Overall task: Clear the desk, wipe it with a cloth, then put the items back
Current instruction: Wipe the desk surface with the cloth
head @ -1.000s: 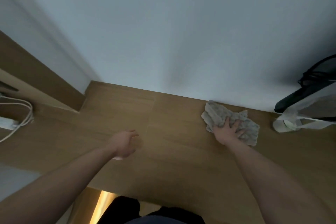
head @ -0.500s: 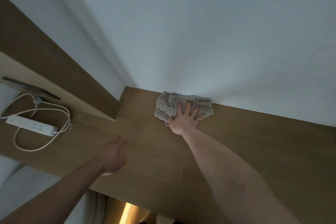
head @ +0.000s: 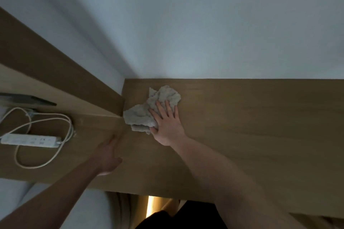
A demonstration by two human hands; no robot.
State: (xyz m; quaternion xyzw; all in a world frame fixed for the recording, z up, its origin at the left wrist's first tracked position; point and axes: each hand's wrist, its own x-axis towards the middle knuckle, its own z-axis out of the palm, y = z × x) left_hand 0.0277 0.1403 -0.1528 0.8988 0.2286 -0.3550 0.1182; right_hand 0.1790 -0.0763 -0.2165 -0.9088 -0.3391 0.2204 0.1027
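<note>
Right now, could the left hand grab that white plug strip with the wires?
Probably yes. The left hand hangs open over the desk, and the power strip lies on the lower ledge off to its left. Only bare wood and a loose loop of cable lie between them, though depth is hard to judge.

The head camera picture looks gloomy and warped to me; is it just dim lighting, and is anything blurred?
Head view: dim, with no glare on the desk; the one bright spot is a warm glow below its front edge. The wide lens bends the wall and desk edges. The left hand is dark and soft-edged; the right hand on the cloth shows clearer.
</note>
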